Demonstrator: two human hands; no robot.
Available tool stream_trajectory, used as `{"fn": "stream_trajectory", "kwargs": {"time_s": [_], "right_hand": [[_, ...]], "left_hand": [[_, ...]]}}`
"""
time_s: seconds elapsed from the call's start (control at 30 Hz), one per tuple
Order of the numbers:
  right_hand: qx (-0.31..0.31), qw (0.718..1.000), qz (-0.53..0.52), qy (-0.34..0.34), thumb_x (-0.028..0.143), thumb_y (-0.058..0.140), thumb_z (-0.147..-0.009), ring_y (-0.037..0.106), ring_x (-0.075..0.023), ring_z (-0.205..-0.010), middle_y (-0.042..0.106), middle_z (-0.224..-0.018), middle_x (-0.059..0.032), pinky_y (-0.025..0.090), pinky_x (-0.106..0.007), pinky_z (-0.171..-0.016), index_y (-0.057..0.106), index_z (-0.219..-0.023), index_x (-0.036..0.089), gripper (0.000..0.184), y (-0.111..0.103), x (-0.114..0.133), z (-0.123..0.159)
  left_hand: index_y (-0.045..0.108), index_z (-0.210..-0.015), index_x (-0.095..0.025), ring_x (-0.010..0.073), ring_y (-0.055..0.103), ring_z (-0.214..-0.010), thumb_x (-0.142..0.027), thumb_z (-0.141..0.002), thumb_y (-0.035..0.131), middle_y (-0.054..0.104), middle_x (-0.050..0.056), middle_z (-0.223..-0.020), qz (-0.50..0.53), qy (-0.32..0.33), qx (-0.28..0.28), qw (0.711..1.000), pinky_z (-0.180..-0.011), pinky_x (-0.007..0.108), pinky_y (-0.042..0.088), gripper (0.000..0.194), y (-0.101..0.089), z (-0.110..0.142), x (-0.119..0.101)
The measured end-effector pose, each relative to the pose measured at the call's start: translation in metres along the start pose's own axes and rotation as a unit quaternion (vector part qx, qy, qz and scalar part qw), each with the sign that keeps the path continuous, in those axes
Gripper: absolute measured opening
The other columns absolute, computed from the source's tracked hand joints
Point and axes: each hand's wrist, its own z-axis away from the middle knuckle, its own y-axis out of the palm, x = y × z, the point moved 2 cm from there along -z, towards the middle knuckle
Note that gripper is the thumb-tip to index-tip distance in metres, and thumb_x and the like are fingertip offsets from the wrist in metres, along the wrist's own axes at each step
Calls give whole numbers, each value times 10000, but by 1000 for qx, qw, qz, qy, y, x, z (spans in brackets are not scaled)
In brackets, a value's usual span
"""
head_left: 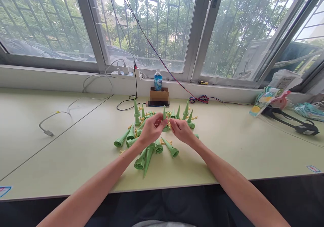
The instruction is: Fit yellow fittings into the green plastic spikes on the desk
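Observation:
My left hand (153, 127) is closed around a green plant watering spike (164, 112), its tip pointing up. Right beside it, my right hand (182, 131) is pinched, with its fingertips close to the spike; whatever lies between them is too small to make out. Several more green spikes lie around both hands, among them one on its side (172, 148) in front and one (121, 138) to the left. Others stand upright behind, such as a tall spike (136, 110). Small yellow pieces show among them.
A blue-labelled bottle (158, 80) and a cardboard box (159, 94) stand at the back by the window. Coiled cables (199, 99) and a power strip (123, 74) are nearby. A black strapped device (291, 120) lies right, a white cable plug (48, 132) left.

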Motion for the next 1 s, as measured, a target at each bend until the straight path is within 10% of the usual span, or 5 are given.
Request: {"fn": "stream_trajectory", "kwargs": {"time_s": [0.43, 1.0], "right_hand": [[20, 999, 7, -33, 496, 418, -969, 392, -95, -503, 489, -631, 52, 298, -226, -515, 482, -1072, 199, 321, -3, 9, 4], [-6, 999, 26, -25, 509, 368, -982, 345, -89, -492, 388, -536, 52, 268, -237, -504, 391, -694, 204, 420, -4, 1, 1]], "left_hand": [[565, -787, -158, 47, 343, -455, -463, -779, 710, 440, -37, -616, 176, -157, -46, 971, -368, 172, 317, 338, -3, -4, -5], [495, -821, -190, 86, 434, -556, -392, -891, 583, 451, -21, -696, 30, -40, 35, 998, -428, 190, 347, 232, -1, 0, -6]]}}
